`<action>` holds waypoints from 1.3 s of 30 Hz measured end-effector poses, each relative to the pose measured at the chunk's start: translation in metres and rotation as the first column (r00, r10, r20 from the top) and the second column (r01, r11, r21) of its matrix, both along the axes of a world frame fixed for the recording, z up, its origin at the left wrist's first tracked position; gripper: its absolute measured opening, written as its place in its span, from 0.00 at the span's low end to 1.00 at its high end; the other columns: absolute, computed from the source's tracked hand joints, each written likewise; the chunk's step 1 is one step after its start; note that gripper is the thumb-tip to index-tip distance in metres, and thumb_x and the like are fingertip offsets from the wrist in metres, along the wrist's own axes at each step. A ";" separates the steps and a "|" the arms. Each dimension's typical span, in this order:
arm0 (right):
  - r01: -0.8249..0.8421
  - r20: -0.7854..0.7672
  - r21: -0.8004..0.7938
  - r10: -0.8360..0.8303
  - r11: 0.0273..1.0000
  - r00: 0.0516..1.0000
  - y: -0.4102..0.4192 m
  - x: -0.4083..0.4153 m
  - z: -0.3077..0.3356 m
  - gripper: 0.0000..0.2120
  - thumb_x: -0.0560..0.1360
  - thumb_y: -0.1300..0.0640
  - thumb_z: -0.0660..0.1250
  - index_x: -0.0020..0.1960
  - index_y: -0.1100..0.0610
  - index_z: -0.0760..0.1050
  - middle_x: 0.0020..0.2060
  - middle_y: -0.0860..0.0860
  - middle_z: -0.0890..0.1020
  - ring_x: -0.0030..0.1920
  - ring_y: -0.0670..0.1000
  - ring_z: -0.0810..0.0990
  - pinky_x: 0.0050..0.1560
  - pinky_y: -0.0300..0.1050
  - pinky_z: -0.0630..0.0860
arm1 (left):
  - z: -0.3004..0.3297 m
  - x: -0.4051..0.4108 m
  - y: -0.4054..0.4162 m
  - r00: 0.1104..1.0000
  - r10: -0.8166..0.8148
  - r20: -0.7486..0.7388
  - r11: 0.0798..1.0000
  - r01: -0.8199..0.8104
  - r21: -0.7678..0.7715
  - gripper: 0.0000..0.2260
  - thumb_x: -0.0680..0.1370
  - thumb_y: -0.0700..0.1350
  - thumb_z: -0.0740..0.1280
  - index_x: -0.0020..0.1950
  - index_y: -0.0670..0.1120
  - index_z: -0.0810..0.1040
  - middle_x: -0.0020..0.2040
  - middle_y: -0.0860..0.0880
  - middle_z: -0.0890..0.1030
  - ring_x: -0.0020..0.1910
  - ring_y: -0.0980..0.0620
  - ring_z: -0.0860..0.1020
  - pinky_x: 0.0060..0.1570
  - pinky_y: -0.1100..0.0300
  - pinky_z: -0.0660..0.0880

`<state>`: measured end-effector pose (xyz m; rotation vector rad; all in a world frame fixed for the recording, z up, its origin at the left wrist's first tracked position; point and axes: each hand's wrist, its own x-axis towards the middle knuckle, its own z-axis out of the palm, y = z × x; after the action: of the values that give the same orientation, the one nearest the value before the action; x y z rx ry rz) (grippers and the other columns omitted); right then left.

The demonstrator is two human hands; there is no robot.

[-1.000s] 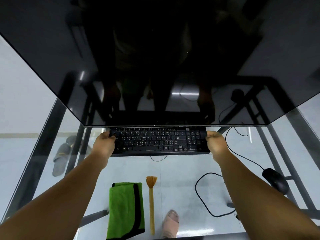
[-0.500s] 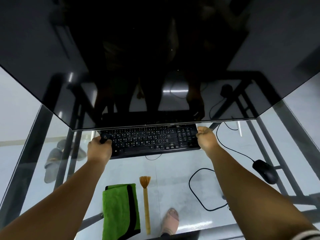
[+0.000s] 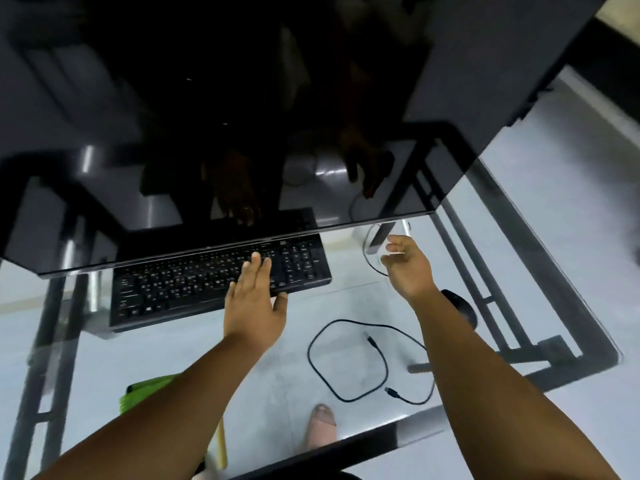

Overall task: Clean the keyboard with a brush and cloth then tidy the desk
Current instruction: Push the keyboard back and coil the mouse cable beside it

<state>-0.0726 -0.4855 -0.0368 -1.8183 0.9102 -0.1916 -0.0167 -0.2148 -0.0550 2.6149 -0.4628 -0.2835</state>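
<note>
A black keyboard (image 3: 194, 285) lies on the glass desk (image 3: 346, 306), its far edge under the big dark monitor (image 3: 242, 116). My left hand (image 3: 254, 299) is flat and open over the keyboard's right half, fingers straight. My right hand (image 3: 408, 268) hovers open to the right of the keyboard, near a thin cable (image 3: 372, 261), holding nothing. A green cloth (image 3: 145, 393) and the yellow handle of a brush (image 3: 220, 445) peek out from under my left forearm at the near edge.
A black mouse (image 3: 460, 306) sits right of my right forearm. A loose black cable (image 3: 349, 362) loops on the glass between my arms. The desk's dark metal frame (image 3: 519, 341) and a sandalled foot (image 3: 322, 427) show through the glass.
Both hands have let go of the keyboard's ends. My left hand moved right over the keys, my right hand lifted off to the right. The view swung right.
</note>
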 end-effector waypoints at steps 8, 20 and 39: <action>-0.168 -0.293 -0.208 0.103 0.964 0.951 -0.069 -0.070 -0.001 0.31 0.69 0.59 0.74 0.69 0.47 0.68 0.62 0.47 0.73 0.62 0.52 0.74 0.63 0.53 0.74 | -0.013 -0.022 -0.059 0.995 -0.094 -0.021 0.971 0.097 0.219 0.32 0.81 0.55 0.54 0.80 0.45 0.43 0.80 0.48 0.40 0.79 0.49 0.41 0.76 0.50 0.46; -0.310 -0.498 -0.339 0.110 0.889 0.860 -0.092 -0.106 -0.021 0.31 0.67 0.59 0.73 0.68 0.50 0.69 0.64 0.51 0.70 0.64 0.55 0.68 0.61 0.54 0.74 | -0.015 -0.031 -0.077 0.999 -0.003 -0.039 0.963 0.013 0.271 0.33 0.81 0.55 0.54 0.79 0.44 0.44 0.80 0.46 0.40 0.79 0.48 0.41 0.76 0.50 0.46; 0.033 -0.099 -0.170 -0.051 0.985 0.994 -0.041 0.018 -0.020 0.20 0.67 0.49 0.77 0.48 0.55 0.68 0.43 0.49 0.79 0.37 0.47 0.78 0.30 0.35 0.69 | -0.014 0.001 -0.071 0.996 0.085 -0.029 0.963 -0.074 0.260 0.32 0.81 0.56 0.54 0.79 0.45 0.43 0.79 0.48 0.39 0.78 0.50 0.39 0.76 0.50 0.43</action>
<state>-0.0541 -0.5267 -0.0568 -1.9807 1.0320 -0.2078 -0.0160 -0.2859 -0.0688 2.8676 -0.3236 -0.3929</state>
